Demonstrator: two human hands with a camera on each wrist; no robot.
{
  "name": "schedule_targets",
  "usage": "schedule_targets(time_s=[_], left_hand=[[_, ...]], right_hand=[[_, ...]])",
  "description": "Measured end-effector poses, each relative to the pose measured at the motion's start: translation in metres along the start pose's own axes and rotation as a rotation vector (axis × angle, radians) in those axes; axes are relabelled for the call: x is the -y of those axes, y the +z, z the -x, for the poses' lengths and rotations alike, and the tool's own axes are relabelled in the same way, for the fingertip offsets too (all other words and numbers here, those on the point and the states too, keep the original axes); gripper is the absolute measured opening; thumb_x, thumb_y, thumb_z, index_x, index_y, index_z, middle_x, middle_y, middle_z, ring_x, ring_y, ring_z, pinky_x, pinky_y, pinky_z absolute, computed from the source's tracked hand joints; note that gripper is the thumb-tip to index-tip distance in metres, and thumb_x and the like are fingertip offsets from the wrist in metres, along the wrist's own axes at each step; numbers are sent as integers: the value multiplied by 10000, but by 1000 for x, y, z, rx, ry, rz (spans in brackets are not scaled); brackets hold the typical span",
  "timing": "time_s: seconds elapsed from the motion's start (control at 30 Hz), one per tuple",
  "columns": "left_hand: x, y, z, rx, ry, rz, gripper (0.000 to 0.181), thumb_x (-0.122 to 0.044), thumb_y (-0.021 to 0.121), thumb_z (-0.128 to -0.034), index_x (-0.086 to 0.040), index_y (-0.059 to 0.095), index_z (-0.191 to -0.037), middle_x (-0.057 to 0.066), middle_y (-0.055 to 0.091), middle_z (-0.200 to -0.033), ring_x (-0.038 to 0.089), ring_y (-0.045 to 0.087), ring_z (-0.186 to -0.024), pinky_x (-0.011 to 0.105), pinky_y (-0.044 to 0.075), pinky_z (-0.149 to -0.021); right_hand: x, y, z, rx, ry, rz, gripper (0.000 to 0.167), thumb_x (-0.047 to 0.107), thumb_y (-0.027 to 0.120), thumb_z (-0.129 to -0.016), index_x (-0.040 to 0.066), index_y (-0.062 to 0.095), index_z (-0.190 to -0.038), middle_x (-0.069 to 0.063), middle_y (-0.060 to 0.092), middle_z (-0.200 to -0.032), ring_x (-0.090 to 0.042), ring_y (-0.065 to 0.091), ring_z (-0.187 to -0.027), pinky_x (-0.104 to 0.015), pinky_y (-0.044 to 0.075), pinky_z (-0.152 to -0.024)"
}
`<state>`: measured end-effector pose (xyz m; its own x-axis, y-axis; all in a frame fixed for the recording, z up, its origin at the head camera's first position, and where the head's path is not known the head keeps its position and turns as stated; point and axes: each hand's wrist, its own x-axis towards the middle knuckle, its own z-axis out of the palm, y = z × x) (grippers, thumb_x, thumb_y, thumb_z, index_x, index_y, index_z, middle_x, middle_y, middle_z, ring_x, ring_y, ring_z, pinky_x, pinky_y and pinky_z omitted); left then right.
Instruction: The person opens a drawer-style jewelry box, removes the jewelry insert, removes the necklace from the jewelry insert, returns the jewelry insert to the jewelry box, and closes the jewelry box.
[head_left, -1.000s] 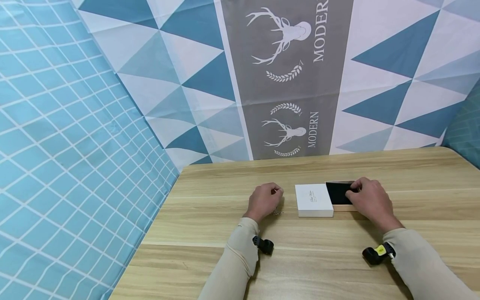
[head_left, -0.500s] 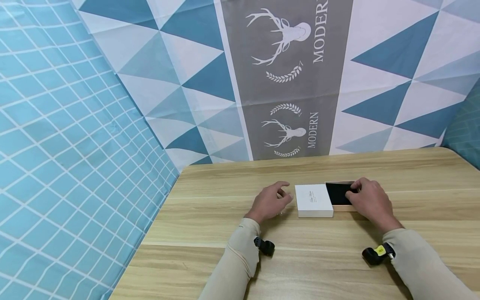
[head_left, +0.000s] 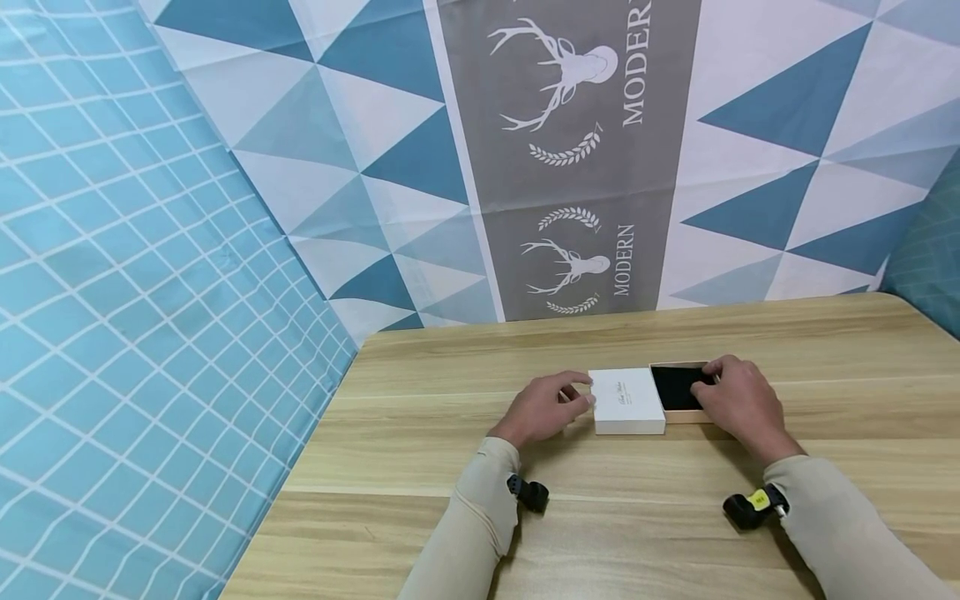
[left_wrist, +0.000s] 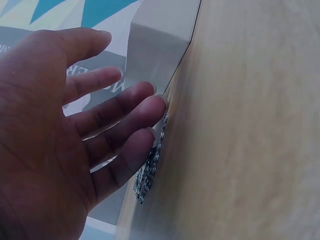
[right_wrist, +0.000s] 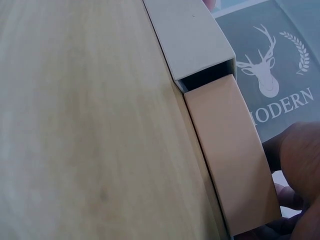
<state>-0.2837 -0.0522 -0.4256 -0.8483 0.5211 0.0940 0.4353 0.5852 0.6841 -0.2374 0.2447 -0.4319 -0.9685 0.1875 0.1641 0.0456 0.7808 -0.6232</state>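
A white slide-out box has its printed outer sleeve [head_left: 624, 402] on the left and its pinkish inner drawer [right_wrist: 232, 160] drawn out to the right. Black lining [head_left: 677, 388] shows inside the drawer. My right hand [head_left: 742, 408] grips the drawer's right end, thumb inside over the lining and fingers beyond the end wall. At the sleeve's left end, my left hand [head_left: 542, 408] has its fingers apart and gently bent, fingertips at the end face; contact is hard to tell. A silver-coloured chain [left_wrist: 145, 180] lies beneath the left fingers, partly hidden by them.
Both hands work over a light wooden table [head_left: 637, 517]. Behind it hangs a patterned cloth [head_left: 577, 167] with deer heads, and a blue gridded cloth [head_left: 150, 292] borders the left side. Each sleeve cuff carries a small black camera [head_left: 528, 493].
My left hand has unfolded from a curled pose above the chain and moved right to the sleeve's left end. My right hand and the box have stayed nearly still.
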Motion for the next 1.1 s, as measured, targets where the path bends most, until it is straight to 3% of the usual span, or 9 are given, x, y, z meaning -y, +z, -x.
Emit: schedule_targets(time_s=[0.2, 0.53, 1.1], left_hand=[[0, 3, -1, 3, 12, -3, 315, -461, 624, -975, -314, 687, -1247, -129, 653, -898, 54, 621, -733, 280, 499, -686], [-1, 3, -1, 34, 39, -37, 381, -447, 675, -949, -330, 675, -1312, -152, 679, -940, 11, 616, -849, 249, 499, -734], [1, 3, -2, 56, 105, -49, 356, -390, 658, -976, -305, 681, -1321, -156, 700, -959, -18, 620, -853, 205, 495, -760]], right_hand=[[1, -1, 0, 1, 5, 4, 431, 200, 618, -932, -105, 583, -1236, -356, 544, -1250, -466, 577, -973, -501, 465, -655], [0, -2, 1, 2, -8, 2, 433, 212, 626, -928, -101, 585, -1223, -355, 549, -1235, -477, 579, -973, -512, 467, -654], [0, -1, 1, 2, -14, 10, 445, 218, 630, -924, -112, 572, -1217, -360, 556, -1198, -460, 585, -930, -499, 470, -647]])
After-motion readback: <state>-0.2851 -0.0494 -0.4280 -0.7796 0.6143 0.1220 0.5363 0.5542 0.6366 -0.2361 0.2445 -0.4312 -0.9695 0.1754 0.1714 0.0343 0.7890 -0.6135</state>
